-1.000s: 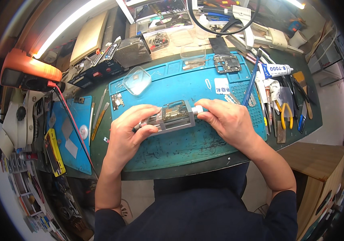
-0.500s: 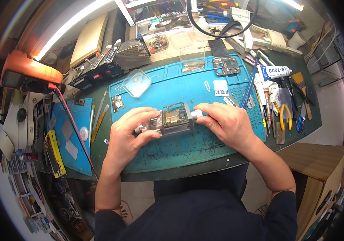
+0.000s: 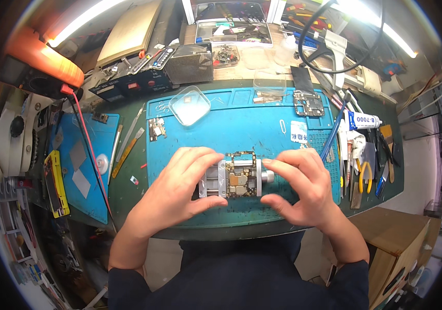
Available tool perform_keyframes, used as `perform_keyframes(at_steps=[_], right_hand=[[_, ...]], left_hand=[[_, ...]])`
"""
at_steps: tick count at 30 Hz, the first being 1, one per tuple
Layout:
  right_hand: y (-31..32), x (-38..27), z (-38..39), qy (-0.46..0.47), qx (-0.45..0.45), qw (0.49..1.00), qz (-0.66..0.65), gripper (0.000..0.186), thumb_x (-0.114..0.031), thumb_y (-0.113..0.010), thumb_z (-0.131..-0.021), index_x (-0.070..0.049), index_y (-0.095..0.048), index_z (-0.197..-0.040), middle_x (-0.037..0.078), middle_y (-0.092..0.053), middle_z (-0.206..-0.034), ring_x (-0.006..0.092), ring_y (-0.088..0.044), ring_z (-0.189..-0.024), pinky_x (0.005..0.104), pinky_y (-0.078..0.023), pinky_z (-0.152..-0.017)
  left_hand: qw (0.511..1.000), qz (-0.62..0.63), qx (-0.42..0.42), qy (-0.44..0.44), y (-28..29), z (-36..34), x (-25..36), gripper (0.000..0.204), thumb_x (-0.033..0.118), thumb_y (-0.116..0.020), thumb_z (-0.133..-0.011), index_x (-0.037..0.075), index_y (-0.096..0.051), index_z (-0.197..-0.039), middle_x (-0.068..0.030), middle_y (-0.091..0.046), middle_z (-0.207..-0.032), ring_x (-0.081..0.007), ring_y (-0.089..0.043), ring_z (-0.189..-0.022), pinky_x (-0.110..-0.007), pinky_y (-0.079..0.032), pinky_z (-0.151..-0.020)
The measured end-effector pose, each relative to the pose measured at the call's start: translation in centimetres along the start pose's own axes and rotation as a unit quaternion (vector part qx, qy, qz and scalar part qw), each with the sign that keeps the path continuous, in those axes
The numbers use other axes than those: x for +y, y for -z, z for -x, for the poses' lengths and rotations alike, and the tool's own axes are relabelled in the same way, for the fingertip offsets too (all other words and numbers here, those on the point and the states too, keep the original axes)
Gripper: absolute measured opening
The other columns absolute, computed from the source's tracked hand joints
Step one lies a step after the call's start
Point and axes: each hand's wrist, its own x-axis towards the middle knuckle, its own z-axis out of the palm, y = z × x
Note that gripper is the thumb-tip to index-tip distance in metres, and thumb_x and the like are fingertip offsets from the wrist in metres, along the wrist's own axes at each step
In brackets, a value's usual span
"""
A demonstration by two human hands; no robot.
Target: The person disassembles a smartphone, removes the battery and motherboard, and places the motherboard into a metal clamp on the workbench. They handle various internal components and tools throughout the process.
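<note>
A metal circuit board clamp (image 3: 222, 178) with rails, jaws and a round end knob lies level on the blue mat. Its jaws hold a phone logic board (image 3: 239, 179), dark with gold and silver patches. My left hand (image 3: 185, 181) wraps the clamp's left end, fingers along the far side and thumb along the near side. Around the right end curves my right hand (image 3: 303, 183), its fingers and thumb apart. The index fingertip is by the far corner of the right jaw, and the knob shows untouched between finger and thumb.
Behind the clamp are a clear plastic dish (image 3: 190, 106) and another dark board (image 3: 309, 103). Tweezers, yellow-handled pliers (image 3: 365, 178) and a glue tube (image 3: 364, 121) crowd the right. An orange multimeter (image 3: 45, 62) with a red lead stands left, near a smaller blue mat (image 3: 94, 175).
The clamp has tipped from a raised, tilted pose to lying level, the board now facing up. My right finger and thumb have come off the knob and spread apart. The view has shifted.
</note>
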Motion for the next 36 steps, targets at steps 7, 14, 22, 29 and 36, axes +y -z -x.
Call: perform_keyframes(at_steps=[7, 14, 22, 29, 36], right_hand=[[-1.7, -1.5, -2.1, 0.033, -0.037, 0.998, 0.041, 0.053, -0.031, -0.087, -0.071, -0.006, -0.068, -0.113, 0.013, -0.058, -0.132, 0.0348, -0.057, -0.123, 0.0471, -0.048, -0.099], [-3.0, -0.9, -1.5, 0.039, -0.021, 0.999, 0.022, 0.051, -0.029, -0.087, -0.07, -0.005, -0.07, -0.111, 0.012, -0.062, -0.125, 0.0323, -0.062, -0.115, 0.0451, -0.052, -0.091], [-3.0, -0.5, -1.9, 0.05, -0.016, 0.999, 0.01, 0.048, -0.029, -0.087, -0.071, -0.005, -0.071, -0.109, 0.01, -0.063, -0.118, 0.0303, -0.063, -0.108, 0.0436, -0.053, -0.086], [-3.0, -0.3, -1.9, 0.057, -0.015, 0.998, 0.009, 0.046, -0.029, -0.085, -0.072, -0.005, -0.07, -0.108, 0.009, -0.063, -0.115, 0.0293, -0.063, -0.108, 0.0434, -0.053, -0.086], [-3.1, -0.3, -1.6, 0.067, -0.009, 0.997, 0.021, 0.045, -0.03, -0.084, -0.074, -0.004, -0.07, -0.109, 0.008, -0.063, -0.114, 0.028, -0.062, -0.108, 0.0437, -0.053, -0.087]], left_hand=[[1.0, 0.014, 0.003, 0.017, 0.0, 0.0, 0.1, 0.072, 0.025, -0.091, -0.072, 0.001, -0.058, -0.132, -0.0153, -0.062, -0.126, -0.0357, -0.057, -0.115, -0.044, -0.048, -0.098], [1.0, 0.013, -0.006, 0.026, 0.1, -0.2, 0.3, 0.071, 0.022, -0.091, -0.07, 0.0, -0.058, -0.13, -0.0153, -0.062, -0.126, -0.0365, -0.058, -0.114, -0.045, -0.048, -0.098], [0.999, 0.007, -0.001, 0.032, 0.2, -0.2, 0.4, 0.072, 0.021, -0.091, -0.069, 0.0, -0.059, -0.13, -0.015, -0.063, -0.125, -0.0367, -0.059, -0.113, -0.045, -0.05, -0.098], [0.999, 0.0, 0.003, 0.034, 0.2, -0.3, 0.6, 0.07, 0.021, -0.091, -0.069, 0.0, -0.061, -0.129, -0.015, -0.065, -0.123, -0.0367, -0.061, -0.112, -0.045, -0.051, -0.096], [1.0, -0.003, 0.005, 0.029, 0.2, -0.3, 0.5, 0.07, 0.022, -0.092, -0.069, 0.0, -0.061, -0.129, -0.0159, -0.065, -0.123, -0.037, -0.061, -0.111, -0.044, -0.051, -0.095]])
